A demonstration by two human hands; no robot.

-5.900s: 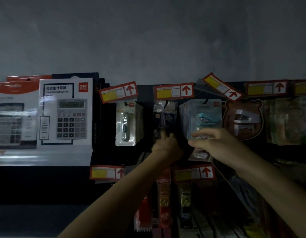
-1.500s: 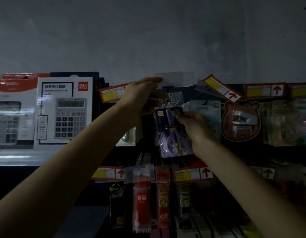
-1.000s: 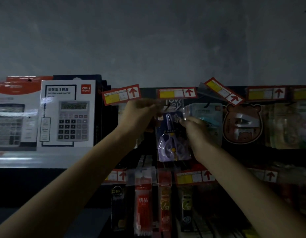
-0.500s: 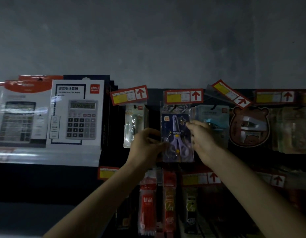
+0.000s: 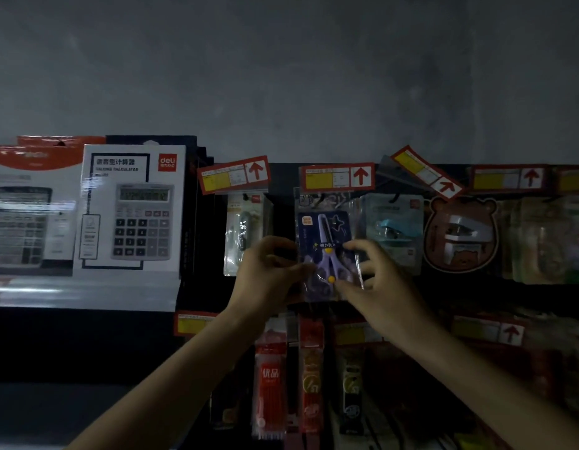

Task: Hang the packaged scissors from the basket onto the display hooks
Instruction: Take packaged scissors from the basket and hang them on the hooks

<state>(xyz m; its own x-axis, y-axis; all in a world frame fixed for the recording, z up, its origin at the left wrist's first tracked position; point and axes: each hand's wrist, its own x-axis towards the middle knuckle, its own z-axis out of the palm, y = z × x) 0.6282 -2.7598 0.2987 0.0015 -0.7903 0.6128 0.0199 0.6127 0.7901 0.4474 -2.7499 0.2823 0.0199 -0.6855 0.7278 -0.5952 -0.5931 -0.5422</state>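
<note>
Scissors pack [image 5: 325,241] hangs upright in the top row of the rack, its top edge tucked just under a red price tag [image 5: 338,177]; the hook itself is hidden. Left hand [image 5: 268,274] has its fingers curled, thumb and forefinger closed on the pack's lower left edge; right hand [image 5: 382,280] curves round the lower right corner, forefinger [image 5: 354,245] against the right edge and thumb [image 5: 343,287] on the bottom front, the clear wrapper pinched between them. Purple scissors with yellow dots show through the wrapper, blades pointing up. Just left of the pack hangs a clear blister pack [image 5: 246,228]; just right hangs a blue stapler pack [image 5: 392,228], then a bear-shaped card [image 5: 460,235]. Below, between the forearms, hang red pen packs [image 5: 270,378]. Far left stands a calculator box [image 5: 132,209] on a shelf; grey wall [image 5: 281,76] fills the frame above the rack. Lighting is dim, and the far right packs are blurred.
</note>
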